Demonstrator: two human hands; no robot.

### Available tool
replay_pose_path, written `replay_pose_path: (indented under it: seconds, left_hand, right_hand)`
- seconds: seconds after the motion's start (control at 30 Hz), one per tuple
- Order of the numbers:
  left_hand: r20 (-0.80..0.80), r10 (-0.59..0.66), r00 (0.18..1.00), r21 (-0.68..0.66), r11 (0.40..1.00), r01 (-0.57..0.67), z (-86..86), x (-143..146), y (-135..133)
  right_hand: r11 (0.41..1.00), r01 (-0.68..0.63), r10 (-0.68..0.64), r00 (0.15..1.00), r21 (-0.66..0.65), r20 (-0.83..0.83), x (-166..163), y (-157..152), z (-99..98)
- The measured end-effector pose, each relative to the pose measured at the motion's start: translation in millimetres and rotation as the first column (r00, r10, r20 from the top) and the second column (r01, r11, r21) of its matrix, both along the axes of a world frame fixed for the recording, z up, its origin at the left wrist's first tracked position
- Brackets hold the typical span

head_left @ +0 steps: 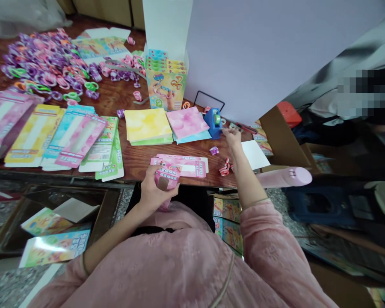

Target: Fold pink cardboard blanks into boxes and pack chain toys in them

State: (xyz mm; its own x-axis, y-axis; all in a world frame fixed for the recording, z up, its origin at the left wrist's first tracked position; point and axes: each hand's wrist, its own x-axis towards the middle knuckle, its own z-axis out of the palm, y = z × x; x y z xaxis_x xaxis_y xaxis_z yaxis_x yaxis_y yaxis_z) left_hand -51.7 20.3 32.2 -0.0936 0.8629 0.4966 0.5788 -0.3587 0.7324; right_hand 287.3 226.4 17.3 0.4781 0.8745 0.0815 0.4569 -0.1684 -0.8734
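My left hand [155, 188] is closed around a small pink printed box [167, 176] at the table's front edge. Behind that box lies a flat pink carton [192, 167] with a pale window strip. My right hand [233, 139] is at the front end of a blue tape dispenser [214, 124] with a green-rimmed roll. Its thumb and finger are pinched at the tape's end there; the clear tape itself hardly shows. Just left of the dispenser is a stack of pink and blue cards [188, 122], beside a stack of yellow and green cards [147, 124].
Flat cartons [35, 132] spread along the left, before a heap of colourful rings [51, 64]. A display box [166, 85] stands at the back. A pink bottle [285, 177] juts from the right edge. An open carton [109, 205] is below left. Another person [365, 98] sits at right.
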Motion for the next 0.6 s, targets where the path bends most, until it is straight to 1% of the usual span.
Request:
replay_pose_path:
  seconds: [0.13,0.23,0.3,0.4,0.47,0.5,0.53,0.57,0.6]
  left_hand:
    - [0.015,0.019,1.0,0.04,0.999,-0.02,3.0,-0.6,4.3]
    - [0.038,0.026,0.999,0.02,0.999,-0.027,6.0,-1.7,8.7]
    - [0.062,0.013,0.998,0.006,1.0,-0.014,7.6,-2.4,11.1]
    - [0.106,-0.015,0.994,0.009,1.0,0.014,9.0,-2.9,13.5]
    - [0.133,-0.009,0.991,0.014,1.0,0.008,9.2,-2.8,14.8]
    - [0.143,0.001,0.99,0.017,1.0,-0.004,9.1,-2.7,15.4]
    - [0.151,0.015,0.988,0.018,1.0,-0.018,8.8,-2.6,16.0]
    - [0.157,0.029,0.987,0.02,0.999,-0.032,8.3,-2.6,16.4]
    - [0.162,0.04,0.986,0.023,0.999,-0.045,7.7,-2.7,16.7]
  right_hand:
    - [0.998,0.063,-0.063,0.998,0.008,-0.009,-13.1,-9.9,-11.1]
    - [0.992,0.128,-0.128,0.992,-0.014,0.01,-20.5,-12.5,-9.2]
    - [0.988,0.152,-0.152,0.988,-0.022,0.02,-22.2,-14.0,1.7]
    - [0.99,0.141,-0.141,0.99,0.008,0.019,-27.5,-22.4,32.4]
    - [0.998,0.056,-0.056,0.997,0.017,-0.051,-40.9,-38.5,56.8]
    - [0.997,-0.066,0.07,0.976,0.026,-0.206,-51.6,-51.1,68.4]
    - [0.974,-0.228,0.216,0.9,0.014,-0.379,-64.6,-66.5,78.9]
    - [0.92,-0.393,0.331,0.781,-0.005,-0.529,-79.2,-84.0,87.9]
    - [0.842,-0.539,0.403,0.648,-0.014,-0.646,-94.5,-102.4,95.3]
